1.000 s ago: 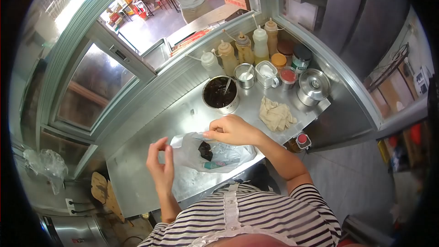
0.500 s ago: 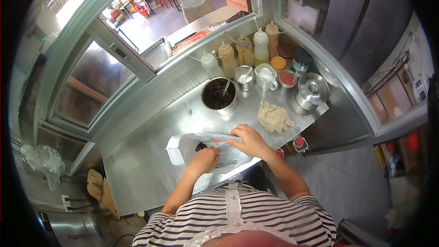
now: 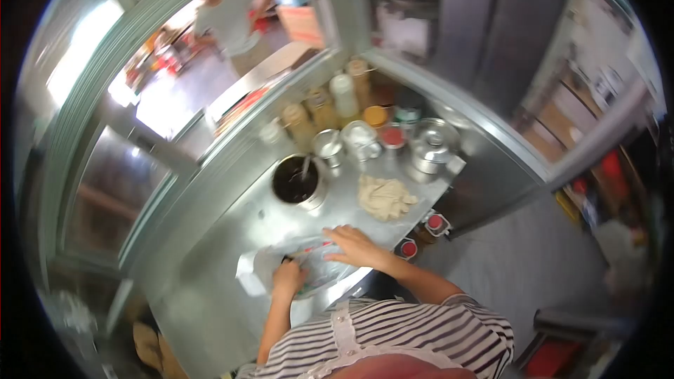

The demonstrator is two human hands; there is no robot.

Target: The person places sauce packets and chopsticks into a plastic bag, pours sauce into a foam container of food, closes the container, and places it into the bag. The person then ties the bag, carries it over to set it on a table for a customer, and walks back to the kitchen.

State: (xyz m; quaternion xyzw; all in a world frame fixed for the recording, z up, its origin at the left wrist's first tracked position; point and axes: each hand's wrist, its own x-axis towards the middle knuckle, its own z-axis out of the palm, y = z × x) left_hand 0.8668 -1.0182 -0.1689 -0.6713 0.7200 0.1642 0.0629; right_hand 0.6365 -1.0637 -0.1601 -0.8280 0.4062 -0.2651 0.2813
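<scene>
A translucent plastic bag [image 3: 256, 274] lies on the steel counter, with something small and dark inside it, partly covered by fingers. My left hand [image 3: 288, 277] reaches into the bag at that dark item, its fingers curled and blurred; what they grip is hidden. On the bag's right part rests my right hand [image 3: 354, 245], fingers spread. Above the bag stands a pot of dark sauce [image 3: 296, 181] with a spoon in it. A crumpled beige cloth [image 3: 385, 198] lies to the right of the pot.
Squeeze bottles [image 3: 344, 98] line the window ledge side. Small containers and a lidded steel pot [image 3: 430, 146] stand at the counter's right. Red-capped bottles [image 3: 435, 223] are below the right edge. Beyond the window stands a person [image 3: 235, 24].
The view has turned and blurred. My left hand has gone from beside the bag into it. My right hand has let go of the bag's upper edge and spread its fingers.
</scene>
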